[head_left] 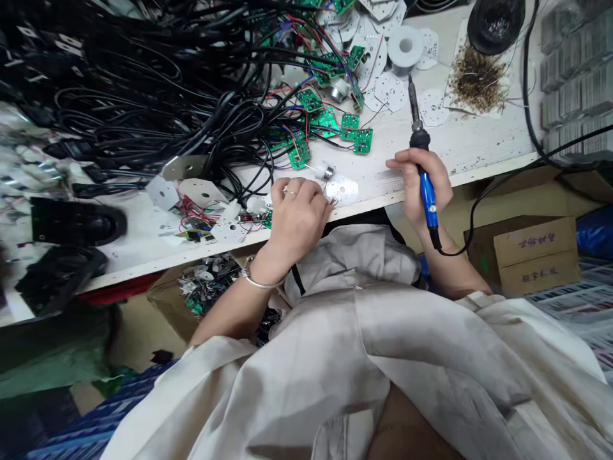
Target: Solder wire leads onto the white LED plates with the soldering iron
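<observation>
My right hand (438,182) grips a soldering iron (428,201) by its blue handle. The iron's tip points away from me and lies close to a white spool of solder (402,56). At the table's near edge, my left hand (301,214) rests with its fingers curled down; whatever they hold is hidden under them. Beside those fingers lie a white plate with holes (345,190) and a small cylindrical part with a metal cap (326,170). Green circuit boards (299,152) with wires attached lie just beyond.
A large tangle of black cables (191,108) covers the left of the white table (378,182). At the right stand a dark round dish (495,25), brown crumbs (479,80) and clear plastic boxes (577,96). The iron's cord (472,223) loops rightward. Below stands a cardboard box (536,252).
</observation>
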A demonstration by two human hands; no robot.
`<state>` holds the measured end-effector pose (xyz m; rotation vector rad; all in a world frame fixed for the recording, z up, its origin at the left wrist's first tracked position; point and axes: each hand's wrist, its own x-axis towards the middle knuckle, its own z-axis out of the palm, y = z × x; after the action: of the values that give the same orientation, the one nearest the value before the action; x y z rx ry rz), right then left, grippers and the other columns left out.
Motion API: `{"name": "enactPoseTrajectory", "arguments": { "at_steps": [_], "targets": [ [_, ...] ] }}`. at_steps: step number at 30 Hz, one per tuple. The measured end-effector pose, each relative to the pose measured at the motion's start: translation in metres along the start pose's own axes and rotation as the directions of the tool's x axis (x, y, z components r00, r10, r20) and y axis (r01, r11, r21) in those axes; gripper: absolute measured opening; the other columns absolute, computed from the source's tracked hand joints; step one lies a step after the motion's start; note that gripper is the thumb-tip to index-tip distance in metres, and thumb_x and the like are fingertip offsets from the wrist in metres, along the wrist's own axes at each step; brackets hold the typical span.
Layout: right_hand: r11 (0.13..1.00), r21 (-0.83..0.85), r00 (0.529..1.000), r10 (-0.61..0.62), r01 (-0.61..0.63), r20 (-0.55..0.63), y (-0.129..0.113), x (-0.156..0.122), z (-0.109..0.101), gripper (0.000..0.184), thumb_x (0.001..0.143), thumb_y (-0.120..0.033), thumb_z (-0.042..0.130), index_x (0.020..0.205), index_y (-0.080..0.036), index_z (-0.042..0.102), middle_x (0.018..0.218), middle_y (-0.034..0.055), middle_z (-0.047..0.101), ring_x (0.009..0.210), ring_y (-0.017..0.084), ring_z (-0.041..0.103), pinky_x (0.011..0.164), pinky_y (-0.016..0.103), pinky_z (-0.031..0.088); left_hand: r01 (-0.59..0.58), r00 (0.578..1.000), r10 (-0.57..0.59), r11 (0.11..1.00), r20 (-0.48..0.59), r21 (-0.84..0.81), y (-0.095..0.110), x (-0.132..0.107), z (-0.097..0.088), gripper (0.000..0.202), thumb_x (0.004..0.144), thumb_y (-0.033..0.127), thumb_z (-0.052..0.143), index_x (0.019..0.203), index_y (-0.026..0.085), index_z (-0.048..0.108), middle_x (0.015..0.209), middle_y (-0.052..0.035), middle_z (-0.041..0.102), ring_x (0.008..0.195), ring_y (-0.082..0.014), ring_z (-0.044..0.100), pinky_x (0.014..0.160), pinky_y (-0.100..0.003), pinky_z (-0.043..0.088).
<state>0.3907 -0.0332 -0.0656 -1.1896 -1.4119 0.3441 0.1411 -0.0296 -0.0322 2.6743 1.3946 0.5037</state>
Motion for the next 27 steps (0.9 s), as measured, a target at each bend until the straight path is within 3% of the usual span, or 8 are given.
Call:
{"name": "enactPoseTrajectory", "arguments": {
  "at_steps": [6,9,14,16,18,21,25,27],
  "targets": [
    [0.951,-0.306,0.953,0.057,0.039,0.299,0.007,0.031,0.005,0.043,0.100,-0.059,0.042,0.135,-0.036,0.049,0.133,0.0080,0.064,0.125,0.027,0.062,0.111,0.052,0.053,0.093,0.987,-0.130,0.940,-0.090,-0.328,-0.023,-0.012,-0.044,0.023,0.100,0.040,0.055,0.087,0.024,0.066,0.099,-0.0055,0.072,0.100,-0.0232,0.064,0.097,-0.047,0.048],
    [0.947,-0.321,0.919,0.109,0.019,0.379,0.006,0.037,0.012,0.047,0.100,-0.058,0.041,0.141,-0.035,0.044,0.144,0.0079,0.057,0.137,0.028,0.053,0.118,0.054,0.047,0.138,0.915,-0.319,0.824,-0.248,-0.550,-0.055,-0.025,-0.055,0.030,0.097,0.046,0.061,0.080,0.022,0.065,0.088,-0.0027,0.072,0.086,-0.0173,0.067,0.081,-0.036,0.055],
    [0.946,-0.323,0.889,0.120,0.033,0.442,0.010,0.036,0.019,0.047,0.101,-0.054,0.040,0.144,-0.037,0.040,0.151,0.0053,0.051,0.139,0.026,0.050,0.117,0.051,0.049,0.303,0.515,-0.720,0.660,-0.464,-0.688,-0.120,-0.041,-0.042,0.058,0.077,0.075,0.068,0.069,0.019,0.055,0.064,0.0014,0.059,0.057,-0.0114,0.052,0.058,-0.030,0.048],
    [0.946,-0.316,0.882,0.087,0.072,0.462,0.013,0.036,0.020,0.046,0.102,-0.054,0.036,0.143,-0.034,0.042,0.149,0.0066,0.051,0.137,0.027,0.053,0.114,0.052,0.051,0.486,0.378,-0.791,0.612,-0.482,-0.624,-0.137,-0.042,-0.037,0.045,0.084,0.058,0.067,0.066,0.020,0.052,0.059,0.0029,0.053,0.057,-0.0113,0.048,0.060,-0.029,0.044],
    [0.947,-0.307,0.873,0.072,0.091,0.483,0.014,0.036,0.022,0.047,0.102,-0.053,0.034,0.144,-0.033,0.043,0.147,0.0073,0.051,0.137,0.028,0.054,0.114,0.053,0.051,0.658,0.291,-0.810,0.556,-0.510,-0.507,-0.144,-0.040,-0.035,0.033,0.086,0.029,0.068,0.062,0.020,0.049,0.060,0.0036,0.048,0.063,-0.0122,0.047,0.068,-0.031,0.042],
    [0.948,-0.302,0.862,0.068,0.101,0.503,0.013,0.032,0.024,0.046,0.102,-0.051,0.037,0.145,-0.035,0.043,0.143,0.0075,0.053,0.135,0.029,0.056,0.113,0.052,0.052,0.799,0.285,-0.815,0.493,-0.504,-0.344,-0.144,-0.037,-0.037,0.038,0.086,0.012,0.067,0.059,0.021,0.043,0.064,0.0040,0.044,0.072,-0.0140,0.046,0.077,-0.033,0.037],
    [0.948,-0.268,0.861,-0.014,0.174,0.509,0.002,0.010,0.028,0.044,0.101,-0.049,0.044,0.141,-0.031,0.048,0.139,0.0109,0.056,0.131,0.028,0.060,0.110,0.048,0.055,0.820,0.359,-0.819,0.506,-0.447,-0.269,-0.148,-0.046,-0.044,0.034,0.085,0.013,0.066,0.062,0.022,0.043,0.068,0.0029,0.042,0.076,-0.0167,0.044,0.081,-0.037,0.035],
    [0.939,-0.245,0.869,-0.098,0.242,0.485,-0.003,-0.001,0.027,0.042,0.100,-0.047,0.050,0.138,-0.029,0.051,0.137,0.0124,0.058,0.127,0.027,0.062,0.106,0.046,0.058,0.732,0.452,-0.769,0.609,-0.452,-0.305,-0.151,-0.055,-0.047,0.019,0.083,0.012,0.062,0.073,0.020,0.048,0.079,-0.0018,0.049,0.087,-0.0209,0.047,0.089,-0.041,0.035]
  ]
}}
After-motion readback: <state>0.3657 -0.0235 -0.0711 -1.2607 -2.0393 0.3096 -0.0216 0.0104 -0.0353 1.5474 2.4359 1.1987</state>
